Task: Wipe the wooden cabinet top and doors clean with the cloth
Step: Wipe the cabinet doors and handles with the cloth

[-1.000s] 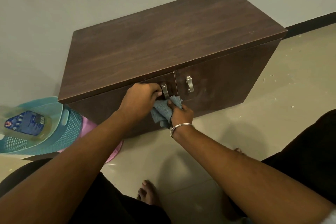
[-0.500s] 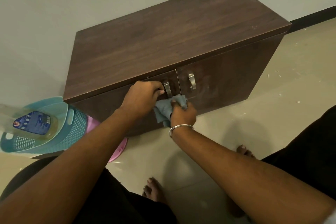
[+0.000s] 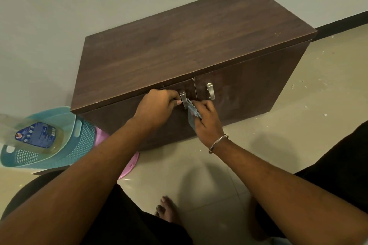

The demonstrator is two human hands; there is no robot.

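Head view: a dark wooden cabinet (image 3: 185, 45) is seen from above, standing on a pale tiled floor (image 3: 298, 125) against a light wall. Its two doors are shut, each fitted with a metal handle near the centre seam. The left hand (image 3: 157, 108) is closed around the left door's handle (image 3: 183, 98), the fingers curled behind it and the thumb laid across the front. The right hand (image 3: 206, 119) is closed on a blue-grey cloth (image 3: 193, 112), which is bunched and pressed against the left door just beside and below that handle. A metal bangle (image 3: 218, 143) is worn on the right wrist. The right door's handle (image 3: 210, 90) is untouched. Pale smears can be made out on the right door. To the cabinet's left, a teal perforated basket (image 3: 79, 141) is seen holding a bottle with a blue label (image 3: 37, 135), and a pink item (image 3: 129, 163) lies partly beneath it. A bare foot (image 3: 167, 208) rests on the floor below.
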